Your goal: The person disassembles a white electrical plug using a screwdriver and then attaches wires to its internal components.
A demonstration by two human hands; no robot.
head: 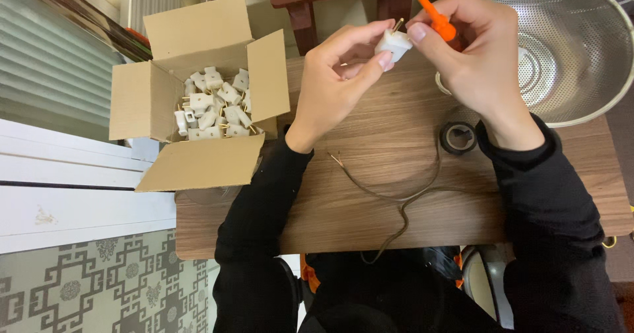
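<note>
White plug (394,43) pinched between both hands, orange screwdriver (436,17) in right hand (472,49)

Left hand (333,82) pinches white plug (394,43) between thumb and fingertips, brass pin poking up. Right hand (472,49) grips orange-handled screwdriver (436,17), touching plug's top. Both held above wooden table (370,194). Open cardboard box (198,95) of white plugs (214,105) at table's left edge. Thin brown wire (396,197) loops across tabletop; black tape roll (457,137) just beside right wrist. Perforated metal colander (581,49) at right
</note>
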